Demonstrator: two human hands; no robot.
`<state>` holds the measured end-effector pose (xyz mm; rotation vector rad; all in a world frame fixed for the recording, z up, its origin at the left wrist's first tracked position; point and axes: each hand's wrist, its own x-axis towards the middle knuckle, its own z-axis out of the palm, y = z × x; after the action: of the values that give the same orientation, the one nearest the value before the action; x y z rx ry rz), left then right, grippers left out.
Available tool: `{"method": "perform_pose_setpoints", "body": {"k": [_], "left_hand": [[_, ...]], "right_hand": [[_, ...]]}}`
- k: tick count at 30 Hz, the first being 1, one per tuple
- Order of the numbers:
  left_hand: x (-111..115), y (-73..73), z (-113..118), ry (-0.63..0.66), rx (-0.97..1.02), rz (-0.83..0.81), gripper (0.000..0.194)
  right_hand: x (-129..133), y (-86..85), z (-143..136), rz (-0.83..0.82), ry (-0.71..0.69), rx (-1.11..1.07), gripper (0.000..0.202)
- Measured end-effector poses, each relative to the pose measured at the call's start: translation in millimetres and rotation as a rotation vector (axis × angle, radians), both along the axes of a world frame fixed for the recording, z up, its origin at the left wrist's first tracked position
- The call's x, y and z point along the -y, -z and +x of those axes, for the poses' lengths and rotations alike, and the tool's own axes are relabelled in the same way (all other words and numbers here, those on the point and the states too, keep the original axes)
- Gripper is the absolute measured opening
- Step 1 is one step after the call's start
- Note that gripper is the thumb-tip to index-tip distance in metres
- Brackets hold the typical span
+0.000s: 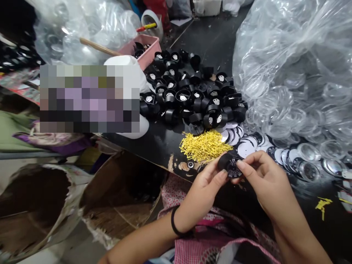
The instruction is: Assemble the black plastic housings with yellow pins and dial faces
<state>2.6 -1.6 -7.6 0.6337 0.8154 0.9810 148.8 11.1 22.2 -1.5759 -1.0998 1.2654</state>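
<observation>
Close to the table's front edge, my left hand (205, 187) is closed around a black round housing (223, 161). My right hand (265, 176) pinches the edge of a black dial disc (233, 168) with white numbers, which lies against the housing's face. Whether the disc is seated inside cannot be made out. Just beyond my hands is a heap of small yellow pointers (205, 146). White and black dial discs (247, 146) are spread beside it to the right. Many more black housings (192, 91), some showing white metal pieces inside, are piled behind.
At right, a large plastic bag (291, 44) spills clear round covers (286, 110) onto the black table (211, 33). A pink bin (151, 49) and a blurred-out patch are at left. Torn-rimmed sacks (110, 194) stand below the table edge. Loose yellow pointers (323, 205) lie far right.
</observation>
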Motion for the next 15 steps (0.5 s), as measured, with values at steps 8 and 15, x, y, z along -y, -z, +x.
{"method": "perform_pose_setpoints", "body": {"k": [8,15], "left_hand": [[2,-1.0,3,-0.043,-0.09,0.015,0.028],[6,-6.1,-9,0.133,-0.358,0.084,0.026]], "right_hand": [[3,12.7,11,0.049,-0.145,0.257,0.028],[18,4.8,10,0.08,-0.216,0.318,0.018]]}}
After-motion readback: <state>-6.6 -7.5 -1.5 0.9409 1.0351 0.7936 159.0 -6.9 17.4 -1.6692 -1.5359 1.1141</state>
